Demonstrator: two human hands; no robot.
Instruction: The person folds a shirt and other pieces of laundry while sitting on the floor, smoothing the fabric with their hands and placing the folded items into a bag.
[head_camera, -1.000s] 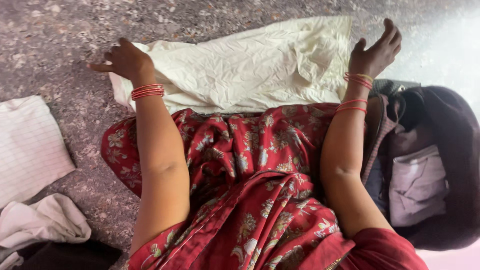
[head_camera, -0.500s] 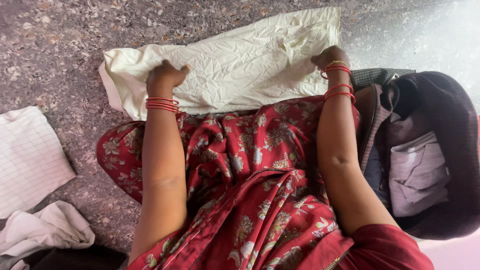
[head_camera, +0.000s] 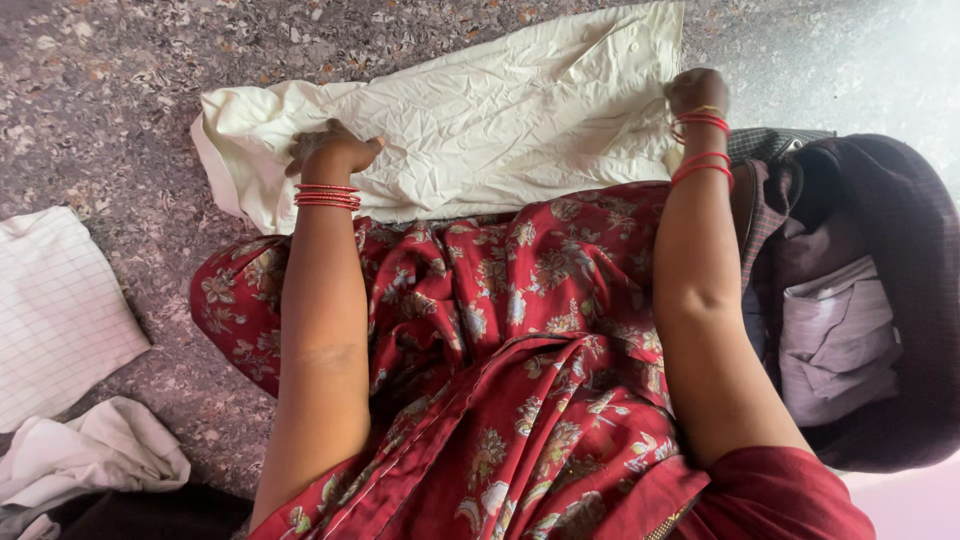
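Cream cloth lies between checked cloth and dark garments.

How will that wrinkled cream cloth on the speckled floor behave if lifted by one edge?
The wrinkled cream cloth probably goes floppy: it lies flat, creased all over, its left end bunched. It looks thin, so likely light. Pushed over the speckled stone floor, it would probably ruck up under the left hand and right hand.

Both hands, raised and open a second ago, have come down: left hand and right hand now press the cream garment flat.
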